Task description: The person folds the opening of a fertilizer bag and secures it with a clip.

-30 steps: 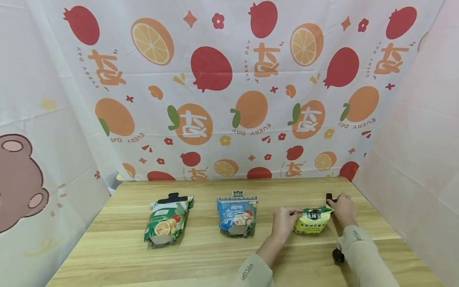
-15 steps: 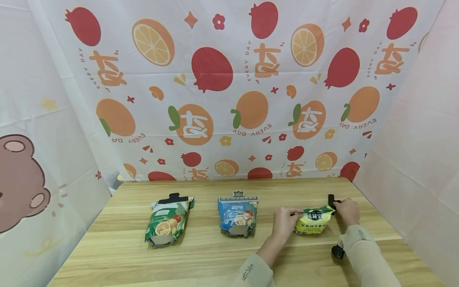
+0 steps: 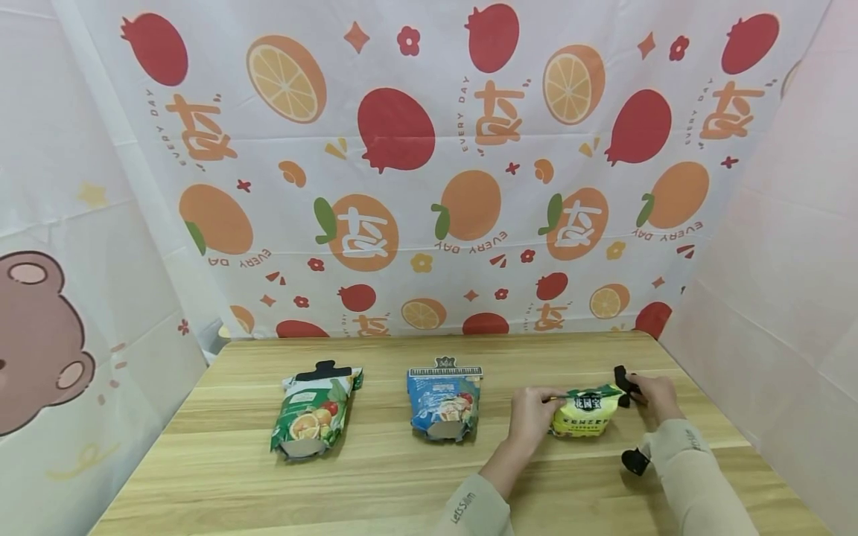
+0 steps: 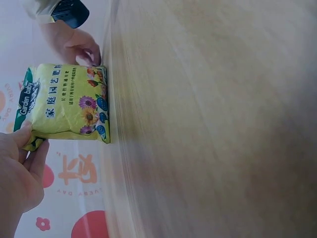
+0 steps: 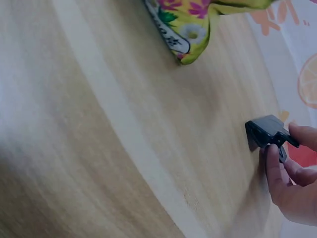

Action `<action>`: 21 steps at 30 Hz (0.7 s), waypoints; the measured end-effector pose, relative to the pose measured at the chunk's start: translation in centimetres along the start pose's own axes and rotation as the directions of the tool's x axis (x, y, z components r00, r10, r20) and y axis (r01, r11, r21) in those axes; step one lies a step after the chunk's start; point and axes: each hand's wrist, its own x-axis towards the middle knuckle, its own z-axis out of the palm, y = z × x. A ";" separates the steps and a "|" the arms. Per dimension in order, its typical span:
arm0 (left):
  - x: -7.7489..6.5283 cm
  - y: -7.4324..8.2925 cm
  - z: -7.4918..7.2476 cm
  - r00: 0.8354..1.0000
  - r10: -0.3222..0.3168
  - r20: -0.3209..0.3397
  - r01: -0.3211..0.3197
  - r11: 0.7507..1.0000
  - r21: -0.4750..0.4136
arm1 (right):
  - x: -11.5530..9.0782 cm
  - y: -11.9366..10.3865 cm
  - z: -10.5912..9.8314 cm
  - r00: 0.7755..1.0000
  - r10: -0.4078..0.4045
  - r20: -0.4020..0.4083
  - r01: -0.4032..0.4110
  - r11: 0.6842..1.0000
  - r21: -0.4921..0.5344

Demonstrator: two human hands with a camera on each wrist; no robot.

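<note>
My left hand pinches the top left corner of a yellow plastic bag of plant fertilizer, its green top edge folded forward in the head view. Flowers are printed along its base in the left wrist view, where the bag stands on the tabletop. Just right of the bag, my right hand holds a black bag clip. Seen from the right wrist, thumb and fingers are on the clip's two handles, and its jaw end points away from the hand, apart from the bag.
A green bag closed with a black clip lies at the left of the wooden table. In the middle is a blue bag with a piano-key clip. A fruit-print cloth hangs behind the table.
My right hand has shifted a little right and toward me, turning the black clip beside the bag. The left hand keeps its hold on the bag's corner.
</note>
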 end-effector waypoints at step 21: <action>0.0 0.2 0.0 0.999 -0.032 0.001 0.032 0.999 0.011 | -2.8 -3.4 0.0 0.896 -0.430 0.111 0.443 0.859 -0.255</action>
